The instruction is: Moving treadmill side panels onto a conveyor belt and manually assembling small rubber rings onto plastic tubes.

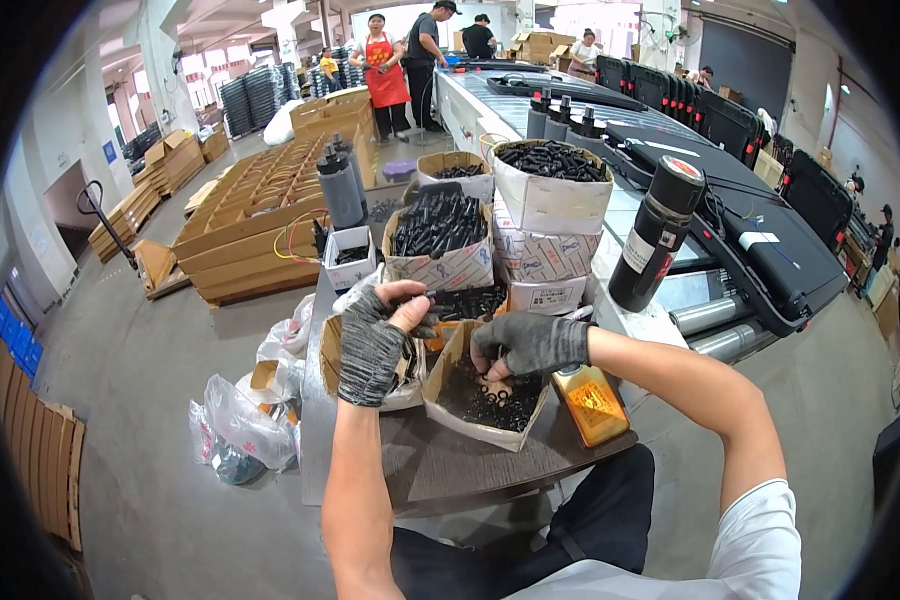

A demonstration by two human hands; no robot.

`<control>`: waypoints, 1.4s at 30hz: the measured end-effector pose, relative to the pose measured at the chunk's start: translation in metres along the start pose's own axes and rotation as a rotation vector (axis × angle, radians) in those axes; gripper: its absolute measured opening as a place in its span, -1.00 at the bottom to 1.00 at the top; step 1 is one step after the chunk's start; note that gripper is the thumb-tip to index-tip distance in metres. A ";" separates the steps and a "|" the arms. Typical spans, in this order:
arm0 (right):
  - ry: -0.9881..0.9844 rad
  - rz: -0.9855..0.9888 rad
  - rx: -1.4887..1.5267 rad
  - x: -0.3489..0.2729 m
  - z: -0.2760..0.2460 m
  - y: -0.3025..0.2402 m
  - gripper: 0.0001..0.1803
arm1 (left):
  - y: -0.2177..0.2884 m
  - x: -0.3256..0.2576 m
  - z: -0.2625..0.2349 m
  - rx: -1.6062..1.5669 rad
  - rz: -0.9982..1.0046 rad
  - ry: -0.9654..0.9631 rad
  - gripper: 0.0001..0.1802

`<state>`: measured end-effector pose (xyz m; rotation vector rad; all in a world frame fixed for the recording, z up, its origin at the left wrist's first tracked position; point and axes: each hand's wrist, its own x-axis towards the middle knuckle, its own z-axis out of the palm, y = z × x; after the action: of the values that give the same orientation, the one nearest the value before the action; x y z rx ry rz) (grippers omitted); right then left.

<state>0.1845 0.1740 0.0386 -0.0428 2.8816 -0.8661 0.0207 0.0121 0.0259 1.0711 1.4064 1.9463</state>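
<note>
The surface (440, 470) is a small dark table, and it is crowded with cardboard boxes. It stands in a big work hall with a grey floor (150, 370). Stacks of flat brown cartons (250, 215) lie on the floor to the left. Clear plastic bags (240, 420) sit on the floor just beside the surface. A long belt line (530, 100) runs away on the right, with black cases (760, 240) on it. A tall black flask (655, 235) stands near the boxes on the right. Far back, some people stand, and one wears a red apron (385, 75).

The open box (485, 395) near the person is brown card and tilts a little. It is full of small black rings (490, 405). The right hand (530, 342), in a grey glove with the fingertips cut off, reaches down into this box. Its grip is narrow, with the fingers pinched among the rings, but I cannot tell just which ring it has.

The left hand (375, 340) wears the same kind of glove. It is held up above the boxes, and its grip is closed on a short black tube (417, 297). More black tubes fill the boxes behind (440, 225). An orange bottle (590, 403) lies on the surface, just beside the open box.
</note>
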 end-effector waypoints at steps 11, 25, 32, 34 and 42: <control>0.339 0.137 1.232 -0.026 0.000 -0.013 -0.69 | -0.005 -0.015 0.007 0.008 0.109 0.026 -0.80; 0.558 0.077 1.354 -0.008 0.013 -0.016 -0.70 | -0.011 -0.020 0.027 0.027 0.134 0.072 -0.79; 0.538 0.050 1.344 -0.005 0.017 -0.016 -0.62 | -0.011 -0.021 0.031 -0.094 0.103 0.084 -0.81; 0.535 0.055 1.339 -0.003 0.017 -0.017 -0.61 | -0.010 -0.020 0.031 -0.195 0.035 0.075 -0.80; 0.787 -0.077 0.729 0.007 0.010 -0.036 -0.75 | -0.025 -0.015 0.028 -0.494 -0.058 0.130 -0.79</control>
<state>0.1789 0.1375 0.0495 0.3304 2.9488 -2.3179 0.0514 0.0243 0.0024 0.6770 0.9243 2.1905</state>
